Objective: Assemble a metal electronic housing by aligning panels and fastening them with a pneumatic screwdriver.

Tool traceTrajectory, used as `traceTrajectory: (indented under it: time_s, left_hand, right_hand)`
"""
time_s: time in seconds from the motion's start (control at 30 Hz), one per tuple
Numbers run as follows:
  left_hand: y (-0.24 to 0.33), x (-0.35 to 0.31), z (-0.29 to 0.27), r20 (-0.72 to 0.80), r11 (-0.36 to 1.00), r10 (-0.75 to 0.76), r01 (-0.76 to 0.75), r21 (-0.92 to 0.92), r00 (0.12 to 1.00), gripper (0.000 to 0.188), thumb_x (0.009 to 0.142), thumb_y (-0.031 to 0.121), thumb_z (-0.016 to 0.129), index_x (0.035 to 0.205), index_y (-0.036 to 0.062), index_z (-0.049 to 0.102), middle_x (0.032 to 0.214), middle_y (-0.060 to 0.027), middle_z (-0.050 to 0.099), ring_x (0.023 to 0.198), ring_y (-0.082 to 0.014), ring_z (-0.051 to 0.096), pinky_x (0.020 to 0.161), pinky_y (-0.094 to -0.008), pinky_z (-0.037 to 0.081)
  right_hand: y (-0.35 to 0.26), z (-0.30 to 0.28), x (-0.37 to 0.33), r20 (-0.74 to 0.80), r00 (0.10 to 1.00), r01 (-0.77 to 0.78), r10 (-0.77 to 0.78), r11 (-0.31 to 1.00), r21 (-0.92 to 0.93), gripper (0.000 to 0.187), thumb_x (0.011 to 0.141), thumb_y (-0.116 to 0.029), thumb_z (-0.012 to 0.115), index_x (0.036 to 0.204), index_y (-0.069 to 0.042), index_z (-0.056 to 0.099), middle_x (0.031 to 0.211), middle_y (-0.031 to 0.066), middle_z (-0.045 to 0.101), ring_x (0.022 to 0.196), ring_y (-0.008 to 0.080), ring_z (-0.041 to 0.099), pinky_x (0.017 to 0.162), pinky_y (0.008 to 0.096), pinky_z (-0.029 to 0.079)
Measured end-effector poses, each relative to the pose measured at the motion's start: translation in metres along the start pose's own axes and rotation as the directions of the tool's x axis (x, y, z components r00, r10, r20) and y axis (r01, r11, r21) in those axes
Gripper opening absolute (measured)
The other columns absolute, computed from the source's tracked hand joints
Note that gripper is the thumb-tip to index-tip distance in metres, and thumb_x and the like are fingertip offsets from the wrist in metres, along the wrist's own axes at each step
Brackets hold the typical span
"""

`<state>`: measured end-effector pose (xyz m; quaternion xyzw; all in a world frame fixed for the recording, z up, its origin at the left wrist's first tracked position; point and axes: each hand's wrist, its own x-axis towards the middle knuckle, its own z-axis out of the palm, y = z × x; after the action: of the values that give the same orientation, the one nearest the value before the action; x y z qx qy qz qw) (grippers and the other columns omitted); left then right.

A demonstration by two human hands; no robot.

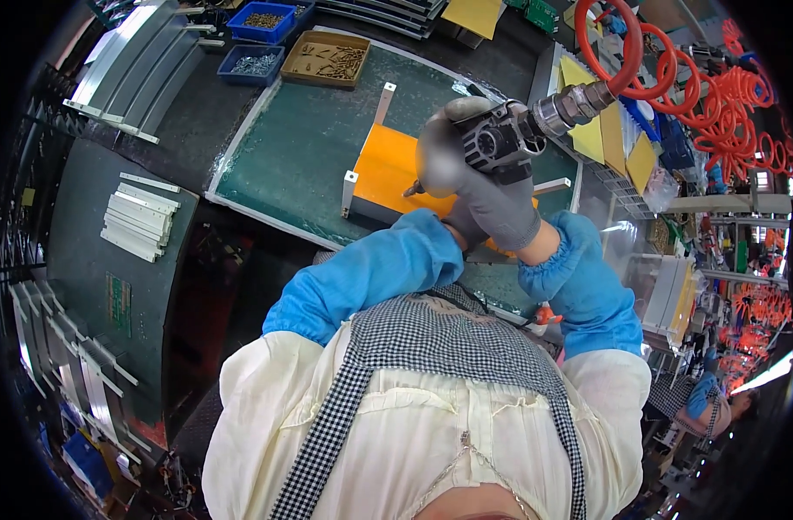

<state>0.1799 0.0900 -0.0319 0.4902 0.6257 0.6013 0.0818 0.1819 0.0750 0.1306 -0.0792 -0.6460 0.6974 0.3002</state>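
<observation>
My right hand (500,208), in a grey glove, is closed round the body of a black air screwdriver (499,143). A blurred patch covers the tool's front. Its thin bit (414,188) points down to the left, over an orange panel (383,160); I cannot tell whether it touches. Silver metal bars (384,104) stick out from the panel's corners. Low beside the panel's near side is my left hand (467,220), also gloved in grey. Its fingers are hidden behind my right hand and wrist.
The panel lies on a green work mat (283,156). Beyond it stand a cardboard tray (327,59) of brass-coloured screws and blue bins (251,64) of small fasteners. A red coiled air hose (626,43) runs from the tool. White metal strips (140,217) lie on the left table.
</observation>
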Motion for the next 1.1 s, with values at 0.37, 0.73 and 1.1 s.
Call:
traceTrajectory:
  time_s: [0.37, 0.73, 1.1]
  left_hand:
    - [0.012, 0.002, -0.004, 0.148, 0.973, -0.173, 0.192, -0.126, 0.974, 0.028, 0.095, 0.013, 0.057, 0.122, 0.0061, 0.058, 0.107, -0.0125, 0.063, 0.093, -0.0185, 0.061, 0.081, -0.0308, 0.05]
    - [0.016, 0.002, -0.014, 0.293, 0.888, -0.338, 0.406, -0.215, 0.894, 0.029, 0.094, 0.012, 0.058, 0.122, 0.0059, 0.059, 0.113, -0.012, 0.063, 0.1, -0.0182, 0.061, 0.088, -0.0293, 0.05]
    - [0.027, -0.003, -0.008, 0.22, 0.745, -0.249, 0.332, -0.579, 0.943, 0.023, 0.096, 0.019, 0.056, 0.115, 0.0072, 0.06, 0.098, -0.012, 0.065, 0.084, -0.0209, 0.063, 0.076, -0.0337, 0.051]
  right_hand:
    - [-0.003, 0.005, 0.006, -0.058, 0.998, -0.044, 0.04, 0.997, -0.068, 0.043, 0.079, -0.005, 0.075, 0.118, -0.01, 0.056, 0.107, 0.0085, 0.063, 0.1, 0.0175, 0.064, 0.08, 0.0308, 0.057]
    - [0.004, 0.004, 0.006, -0.041, 0.998, -0.042, 0.038, 0.995, -0.094, 0.046, 0.079, -0.004, 0.075, 0.119, -0.009, 0.054, 0.11, 0.009, 0.062, 0.104, 0.0181, 0.063, 0.085, 0.0329, 0.058]
    - [-0.071, -0.016, 0.005, -0.169, 0.985, 0.02, -0.02, 1.0, 0.003, 0.038, 0.085, -0.001, 0.065, 0.12, -0.003, 0.052, 0.105, 0.012, 0.062, 0.088, 0.0202, 0.065, 0.071, 0.0304, 0.056]
